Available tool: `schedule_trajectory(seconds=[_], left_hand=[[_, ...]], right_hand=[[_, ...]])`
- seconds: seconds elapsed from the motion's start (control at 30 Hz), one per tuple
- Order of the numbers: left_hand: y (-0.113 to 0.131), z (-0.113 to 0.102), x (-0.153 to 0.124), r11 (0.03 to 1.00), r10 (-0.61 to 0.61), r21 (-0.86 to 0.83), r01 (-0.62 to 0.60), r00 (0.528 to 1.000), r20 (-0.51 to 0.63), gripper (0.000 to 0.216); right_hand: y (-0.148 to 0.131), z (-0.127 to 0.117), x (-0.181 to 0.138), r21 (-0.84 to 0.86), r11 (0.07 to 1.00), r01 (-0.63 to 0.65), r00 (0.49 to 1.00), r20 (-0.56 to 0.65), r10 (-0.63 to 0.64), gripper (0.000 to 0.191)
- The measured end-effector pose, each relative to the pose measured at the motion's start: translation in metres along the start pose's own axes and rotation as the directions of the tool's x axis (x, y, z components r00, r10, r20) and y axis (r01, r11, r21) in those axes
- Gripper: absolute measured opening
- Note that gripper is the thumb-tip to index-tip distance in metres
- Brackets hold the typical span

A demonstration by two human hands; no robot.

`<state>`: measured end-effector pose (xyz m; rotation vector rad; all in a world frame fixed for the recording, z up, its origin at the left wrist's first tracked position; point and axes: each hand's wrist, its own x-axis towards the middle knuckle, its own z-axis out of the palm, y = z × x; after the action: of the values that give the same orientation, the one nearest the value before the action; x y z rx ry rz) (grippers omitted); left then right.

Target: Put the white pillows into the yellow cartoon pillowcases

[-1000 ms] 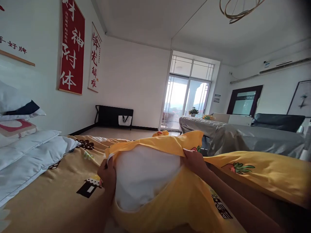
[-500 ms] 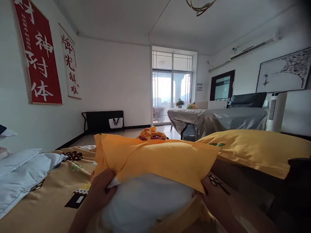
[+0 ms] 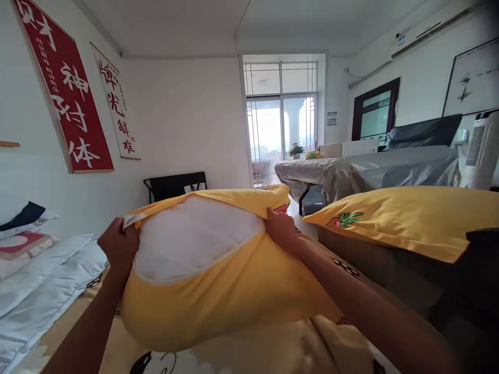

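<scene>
A yellow pillowcase [image 3: 218, 306] hangs in front of me with its opening towards me. Inside that opening shows a white pillow [image 3: 198, 239], its far part covered by the cloth. At the left corner of the opening, where a white label shows, my left hand [image 3: 119, 241] is closed on the pillowcase edge. My right hand [image 3: 283, 226] grips the upper edge of the opening on the other side, beside a red printed patch. The pillow bulges in the lower part of the case, above the patterned brown bedsheet [image 3: 249, 343].
Another yellow pillow [image 3: 405, 218] with a carrot print lies at right on a brown surface. White pillows [image 3: 50, 275] are stacked at left. Farther back stand a plastic-covered table [image 3: 331, 169], a black folding bench [image 3: 175, 186] and a glass door [image 3: 280, 135].
The pillowcase and pillow have been raised and tilted, so the opening now faces me more widely. Both hands have moved up, the right one also leftward. My view has shifted slightly.
</scene>
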<state>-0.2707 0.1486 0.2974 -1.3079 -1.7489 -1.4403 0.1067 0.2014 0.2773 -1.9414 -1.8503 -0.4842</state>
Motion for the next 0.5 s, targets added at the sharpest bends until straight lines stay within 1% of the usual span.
schedule_trajectory(seconds=[0.03, 0.07, 0.1, 0.13, 0.17, 0.2, 0.23, 0.3, 0.33, 0.37, 0.4, 0.47, 0.5], left_hand=[[0.002, -0.003, 0.006, 0.998, 0.042, 0.041, -0.047, 0.993, 0.113, 0.027], [0.003, -0.007, 0.012, 0.990, 0.078, 0.095, -0.105, 0.965, 0.250, 0.027], [0.004, -0.010, 0.019, 0.972, 0.098, 0.161, -0.172, 0.916, 0.388, 0.027], [0.005, -0.014, 0.025, 0.943, 0.096, 0.231, -0.238, 0.863, 0.496, 0.026], [0.007, -0.019, 0.031, 0.911, 0.086, 0.294, -0.291, 0.828, 0.553, 0.025], [0.009, -0.024, 0.036, 0.883, 0.080, 0.346, -0.317, 0.828, 0.555, 0.025], [0.012, -0.029, 0.040, 0.855, 0.083, 0.396, -0.336, 0.841, 0.535, 0.028], [0.018, -0.036, 0.045, 0.830, 0.109, 0.459, -0.318, 0.898, 0.426, 0.038], [0.020, -0.038, 0.047, 0.826, 0.121, 0.466, -0.317, 0.907, 0.403, 0.042], [0.021, -0.038, 0.048, 0.823, 0.125, 0.457, -0.337, 0.893, 0.433, 0.044], [0.021, -0.037, 0.049, 0.821, 0.125, 0.431, -0.375, 0.854, 0.505, 0.042], [0.015, -0.032, 0.049, 0.805, 0.121, 0.358, -0.472, 0.723, 0.680, 0.037], [0.010, -0.029, 0.048, 0.792, 0.117, 0.334, -0.510, 0.665, 0.738, 0.034]], right_hand=[[0.000, -0.003, 0.001, -0.006, 1.000, 0.030, 0.999, 0.030, -0.030, 0.027], [0.000, -0.007, 0.003, -0.010, 0.999, 0.051, 0.998, 0.048, -0.050, 0.024], [0.003, -0.012, 0.008, -0.014, 0.998, 0.059, 0.997, 0.054, -0.058, 0.023], [0.006, -0.018, 0.013, -0.021, 0.998, 0.061, 0.997, 0.055, -0.060, 0.023], [0.009, -0.026, 0.020, -0.031, 0.998, 0.059, 0.997, 0.051, -0.057, 0.024], [0.012, -0.033, 0.028, -0.041, 0.998, 0.053, 0.998, 0.041, -0.051, 0.026], [0.013, -0.040, 0.035, -0.050, 0.998, 0.044, 0.999, 0.028, -0.043, 0.028], [0.012, -0.051, 0.046, -0.078, 0.996, 0.033, 0.999, -0.002, -0.033, 0.034], [0.010, -0.054, 0.050, -0.093, 0.995, 0.035, 0.999, -0.010, -0.036, 0.035], [0.007, -0.054, 0.051, -0.107, 0.993, 0.045, 0.999, -0.009, -0.046, 0.036], [0.004, -0.053, 0.051, -0.119, 0.991, 0.061, 0.998, -0.001, -0.061, 0.035], [0.001, -0.048, 0.047, -0.128, 0.987, 0.094, 0.995, 0.026, -0.092, 0.031], [0.002, -0.045, 0.045, -0.126, 0.987, 0.103, 0.994, 0.037, -0.099, 0.030]])
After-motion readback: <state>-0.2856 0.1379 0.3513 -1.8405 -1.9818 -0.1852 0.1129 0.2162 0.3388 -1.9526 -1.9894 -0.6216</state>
